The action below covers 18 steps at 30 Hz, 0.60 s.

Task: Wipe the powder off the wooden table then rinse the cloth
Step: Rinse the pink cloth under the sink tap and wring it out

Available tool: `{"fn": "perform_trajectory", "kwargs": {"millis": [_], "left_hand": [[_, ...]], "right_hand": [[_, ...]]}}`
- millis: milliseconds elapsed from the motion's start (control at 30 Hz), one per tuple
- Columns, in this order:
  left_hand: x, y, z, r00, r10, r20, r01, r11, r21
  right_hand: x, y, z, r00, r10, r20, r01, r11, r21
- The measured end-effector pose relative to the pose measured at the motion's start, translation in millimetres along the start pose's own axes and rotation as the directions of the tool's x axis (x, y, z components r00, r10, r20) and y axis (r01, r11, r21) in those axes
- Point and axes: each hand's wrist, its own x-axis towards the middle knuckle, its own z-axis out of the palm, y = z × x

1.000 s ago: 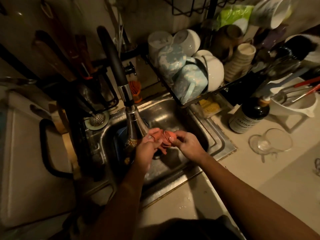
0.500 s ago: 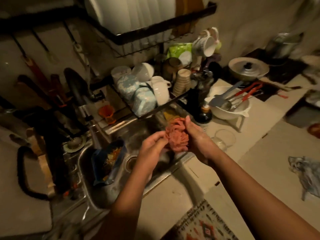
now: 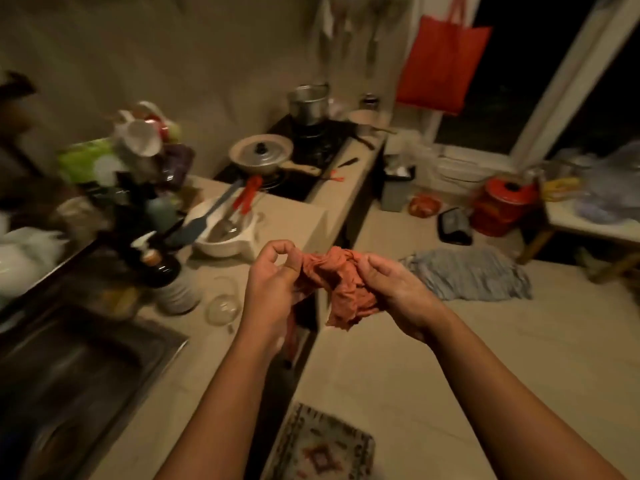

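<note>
Cloth point(image 3: 341, 289), orange, bunched: fingers of our left hand point(image 3: 273, 278) and right hand point(image 3: 391, 289) clamped on it, at the table edge. Risk: if wet, drips may reach the rug point(image 3: 322, 448).

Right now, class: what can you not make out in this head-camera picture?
Head view:
- Cloth: both ends covered by the left hand and right hand; wetness unreadable.
- Sink: dark, blurred, cut off by the left edge.
- Stacked crockery: smeared by motion blur.
- Patterned mat: cut off by the bottom edge.
</note>
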Motion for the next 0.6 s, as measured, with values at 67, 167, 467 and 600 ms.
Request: {"fn": "perform_trajectory", "kwargs": {"millis": [67,167,467,600], "left_hand": [[8.7,-5.5,53.1,0.996,-0.012,0.086,0.009,0.999,0.035],[23.7,-17.9,123.3,0.979,-0.001,0.204,-0.035,0.984,0.173],[68.0,-95.7,334.5,0.684,-0.166,0.710,-0.351,0.779,0.519],[83.9,-111.1,435.2,0.447,-0.213,0.869,-0.279,0.889,0.362]], "right_hand": [[-24.7,-0.8,-51.6,0.989,-0.017,-0.148,0.018,1.000,0.005],[-61.8,-4.6,-123.9,0.928,-0.025,-0.371,0.033,0.999,0.016],[-127.1,-16.5,-285.9,0.673,-0.109,-0.732,0.111,0.993,-0.046],[-142.1,-18.5,-350.9,0.590,-0.086,-0.803,0.086,0.995,-0.043]]}}
